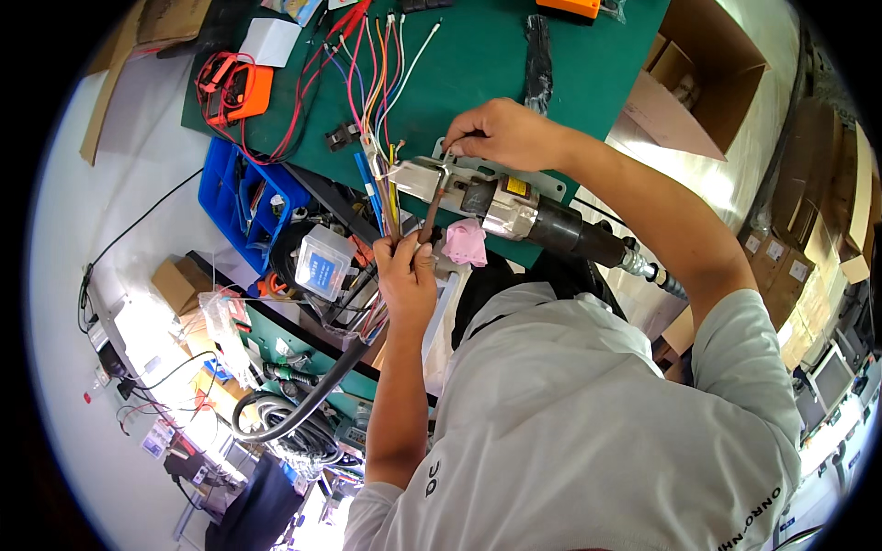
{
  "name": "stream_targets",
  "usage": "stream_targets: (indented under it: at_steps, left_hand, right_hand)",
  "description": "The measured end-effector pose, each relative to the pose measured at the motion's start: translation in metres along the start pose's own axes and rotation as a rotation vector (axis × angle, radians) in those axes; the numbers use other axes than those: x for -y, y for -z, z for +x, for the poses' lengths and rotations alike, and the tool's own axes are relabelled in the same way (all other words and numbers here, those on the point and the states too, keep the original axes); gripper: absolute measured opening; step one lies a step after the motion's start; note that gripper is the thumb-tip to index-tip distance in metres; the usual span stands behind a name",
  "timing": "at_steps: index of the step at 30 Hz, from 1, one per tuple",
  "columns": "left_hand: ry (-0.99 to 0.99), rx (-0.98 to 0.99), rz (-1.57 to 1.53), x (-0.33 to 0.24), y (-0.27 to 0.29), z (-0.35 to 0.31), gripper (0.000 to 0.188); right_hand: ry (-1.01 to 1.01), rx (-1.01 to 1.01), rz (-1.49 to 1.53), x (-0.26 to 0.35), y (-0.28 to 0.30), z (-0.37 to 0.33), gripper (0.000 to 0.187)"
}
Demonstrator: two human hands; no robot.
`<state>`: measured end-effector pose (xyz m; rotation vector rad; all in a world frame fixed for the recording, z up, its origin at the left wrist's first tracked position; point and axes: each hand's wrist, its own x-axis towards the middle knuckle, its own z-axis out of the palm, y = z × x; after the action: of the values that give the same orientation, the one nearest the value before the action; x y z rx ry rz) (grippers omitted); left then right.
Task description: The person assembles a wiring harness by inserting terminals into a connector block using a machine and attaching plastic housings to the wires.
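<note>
Head view: the left hand (407,275) pinches brown wires (431,213) beside the tool (511,208) at the surface's (469,64) near edge; the right hand (503,134) half-curls by the tool's head, its hold unclear. A slack left pinch could let wires slip.

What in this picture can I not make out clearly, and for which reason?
Head view: the brown wire within the left hand, which covers it.
Head view: the far end of the black tool's hose, hidden by the right arm.
Head view: the rest of the orange case, cut off by the top edge.
Head view: anything beneath the crumpled pink item, which covers it.
</note>
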<state>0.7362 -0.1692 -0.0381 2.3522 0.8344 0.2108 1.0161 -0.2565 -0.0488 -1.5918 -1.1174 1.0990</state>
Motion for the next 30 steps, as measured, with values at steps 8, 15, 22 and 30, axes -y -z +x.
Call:
stream_targets:
  at_steps: [8, 15, 22, 30]
  left_hand:
    - [0.052, 0.042, -0.022, -0.005, 0.003, -0.002, 0.027]
    - [0.134, 0.057, -0.021, -0.007, 0.002, 0.006, 0.032]
    - [0.347, 0.14, -0.083, -0.023, 0.005, 0.014, 0.036]
    - [0.201, -0.015, -0.082, -0.027, -0.009, 0.013, 0.038]
  right_hand:
    - [0.122, -0.011, 0.024, -0.018, -0.012, 0.012, 0.018]
    - [0.129, -0.046, 0.077, -0.025, -0.017, 0.008, 0.019]
    - [0.071, -0.032, 0.123, -0.023, -0.021, 0.008, 0.022]
    - [-0.093, 0.022, 0.181, -0.022, -0.021, 0.012, 0.03]
